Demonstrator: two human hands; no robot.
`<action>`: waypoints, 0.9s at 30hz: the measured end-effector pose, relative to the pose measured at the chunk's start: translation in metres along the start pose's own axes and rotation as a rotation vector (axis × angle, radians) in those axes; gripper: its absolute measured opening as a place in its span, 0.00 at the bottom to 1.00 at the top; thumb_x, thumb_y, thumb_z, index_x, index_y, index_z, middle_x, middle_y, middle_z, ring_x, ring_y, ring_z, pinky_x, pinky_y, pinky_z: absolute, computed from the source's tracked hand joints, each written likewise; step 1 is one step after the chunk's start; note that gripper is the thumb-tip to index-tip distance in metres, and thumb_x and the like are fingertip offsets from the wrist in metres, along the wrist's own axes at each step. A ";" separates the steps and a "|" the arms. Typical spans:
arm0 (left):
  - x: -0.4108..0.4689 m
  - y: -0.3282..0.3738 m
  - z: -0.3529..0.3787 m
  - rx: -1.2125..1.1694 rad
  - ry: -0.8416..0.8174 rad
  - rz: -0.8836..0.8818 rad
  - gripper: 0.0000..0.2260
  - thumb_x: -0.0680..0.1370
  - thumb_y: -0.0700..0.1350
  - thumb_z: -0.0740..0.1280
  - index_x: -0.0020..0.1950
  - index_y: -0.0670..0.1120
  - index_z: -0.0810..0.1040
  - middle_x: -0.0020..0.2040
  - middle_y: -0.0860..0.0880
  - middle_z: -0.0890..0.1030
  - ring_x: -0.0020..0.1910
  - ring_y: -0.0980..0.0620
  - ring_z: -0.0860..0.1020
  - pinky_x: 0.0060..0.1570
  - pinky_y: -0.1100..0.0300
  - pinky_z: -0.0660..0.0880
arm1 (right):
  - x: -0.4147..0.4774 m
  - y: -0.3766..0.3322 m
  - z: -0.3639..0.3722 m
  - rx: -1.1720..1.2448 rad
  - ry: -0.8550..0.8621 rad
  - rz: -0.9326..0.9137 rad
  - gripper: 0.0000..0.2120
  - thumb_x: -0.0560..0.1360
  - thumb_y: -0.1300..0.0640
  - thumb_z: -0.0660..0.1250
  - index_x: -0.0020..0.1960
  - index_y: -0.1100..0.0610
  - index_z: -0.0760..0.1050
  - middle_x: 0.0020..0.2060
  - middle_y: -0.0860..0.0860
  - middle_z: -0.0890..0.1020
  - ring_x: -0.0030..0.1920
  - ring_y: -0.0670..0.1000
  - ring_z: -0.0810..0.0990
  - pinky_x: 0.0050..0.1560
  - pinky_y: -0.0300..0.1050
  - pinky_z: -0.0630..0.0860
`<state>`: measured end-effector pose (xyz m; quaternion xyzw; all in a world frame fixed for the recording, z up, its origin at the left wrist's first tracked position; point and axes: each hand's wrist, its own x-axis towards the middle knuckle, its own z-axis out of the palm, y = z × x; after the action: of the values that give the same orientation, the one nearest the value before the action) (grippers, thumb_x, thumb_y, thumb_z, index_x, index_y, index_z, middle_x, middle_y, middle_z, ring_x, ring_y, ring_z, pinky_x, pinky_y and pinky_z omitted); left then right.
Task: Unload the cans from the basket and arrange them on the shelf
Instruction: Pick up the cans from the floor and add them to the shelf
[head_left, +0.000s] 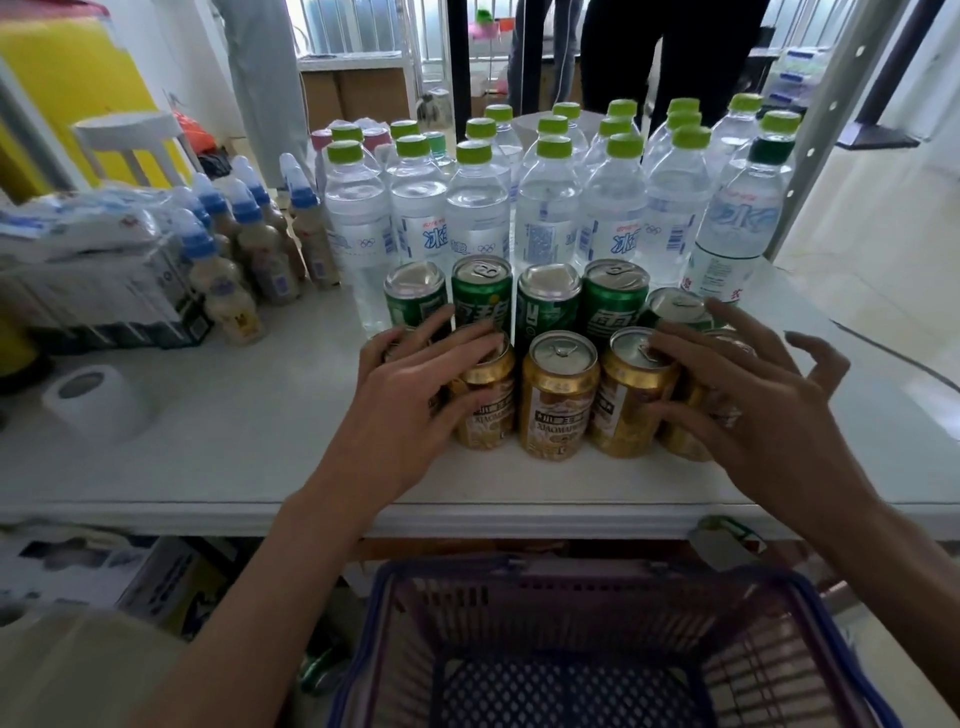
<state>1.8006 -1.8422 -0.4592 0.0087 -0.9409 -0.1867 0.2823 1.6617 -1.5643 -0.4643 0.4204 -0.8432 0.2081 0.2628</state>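
Bright daylight comes through a barred window (358, 26) at the back. Brown boxes (358, 93) sit under it. A white stool (130, 136) stands on the left. The floor (872, 218) is pale and shiny.

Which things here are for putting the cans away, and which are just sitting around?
For the job: gold cans, green cans, basket, shelf, left hand, right hand.

Just sitting around: water bottles, blue-capped drink bottles, toilet roll, wrapped pack.
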 end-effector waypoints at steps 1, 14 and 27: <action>-0.001 0.003 -0.002 -0.002 0.029 0.014 0.24 0.76 0.48 0.74 0.72 0.50 0.78 0.74 0.54 0.74 0.80 0.51 0.64 0.78 0.49 0.57 | 0.000 -0.005 -0.001 -0.009 0.018 0.001 0.27 0.75 0.41 0.68 0.71 0.51 0.78 0.72 0.47 0.76 0.78 0.54 0.67 0.67 0.67 0.60; -0.099 -0.021 -0.031 -0.245 -0.132 -0.193 0.01 0.75 0.38 0.68 0.43 0.42 0.78 0.29 0.48 0.76 0.27 0.55 0.71 0.31 0.66 0.67 | -0.037 -0.125 0.037 0.460 -0.170 -0.160 0.06 0.77 0.59 0.72 0.53 0.59 0.82 0.48 0.52 0.82 0.46 0.45 0.78 0.48 0.34 0.75; -0.192 -0.141 -0.036 -0.151 -0.601 -0.580 0.12 0.69 0.57 0.64 0.31 0.53 0.66 0.29 0.52 0.72 0.28 0.52 0.72 0.29 0.58 0.63 | -0.024 -0.293 0.206 0.259 -1.017 -0.288 0.10 0.77 0.57 0.67 0.39 0.53 0.69 0.39 0.53 0.81 0.38 0.54 0.79 0.39 0.49 0.80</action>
<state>1.9683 -1.9621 -0.5828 0.1976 -0.9236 -0.3211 -0.0690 1.8581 -1.8318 -0.6011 0.6083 -0.7653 0.0424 -0.2062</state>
